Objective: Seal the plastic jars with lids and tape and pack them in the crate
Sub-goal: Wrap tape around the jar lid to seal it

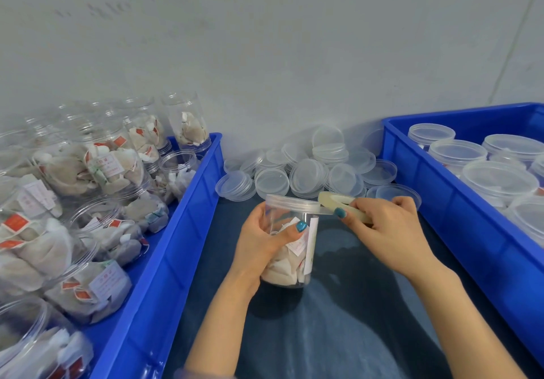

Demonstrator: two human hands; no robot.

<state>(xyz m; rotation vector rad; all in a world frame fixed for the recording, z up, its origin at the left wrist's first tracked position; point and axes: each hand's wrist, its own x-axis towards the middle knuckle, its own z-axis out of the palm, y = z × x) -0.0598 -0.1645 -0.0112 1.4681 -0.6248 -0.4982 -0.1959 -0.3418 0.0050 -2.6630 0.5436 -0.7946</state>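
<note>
A clear plastic jar [297, 261] filled with white tea bags stands upright on the dark blue cloth in the middle. A clear lid [290, 203] sits on its top. My left hand [262, 240] grips the jar's side, thumb across the front. My right hand [385, 231] holds a pale yellowish roll of tape [335, 200] against the lid's right edge, thumb pressing near the rim.
A blue crate [176, 249] at the left holds several open jars of tea bags. Another blue crate [435, 196] at the right holds several lidded jars. A heap of loose clear lids [306, 169] lies behind the jar against the grey wall.
</note>
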